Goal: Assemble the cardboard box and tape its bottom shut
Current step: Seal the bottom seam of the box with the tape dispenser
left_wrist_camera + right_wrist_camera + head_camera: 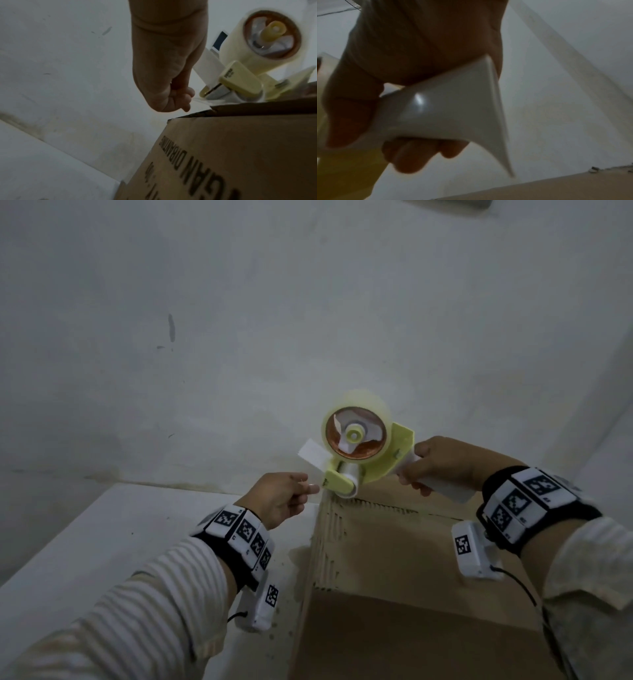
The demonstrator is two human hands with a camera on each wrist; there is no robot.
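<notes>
A brown cardboard box (404,570) (240,155) stands on the white surface, its closed flaps facing up. My right hand (442,463) (412,94) grips the white handle (442,486) (447,108) of a pale yellow tape dispenser (359,446) (254,54), whose roller rests at the box's far left top corner. A roll of clear tape sits on it. My left hand (284,496) (171,88) is just left of that corner, and its fingers pinch the free end of the clear tape (313,489) (200,100).
A grey-white wall (239,320) rises close behind the box. The white floor or ledge (85,542) runs to the left of the box. Black printed lettering (171,162) shows on the box's left side. Cables hang from both wrist cameras.
</notes>
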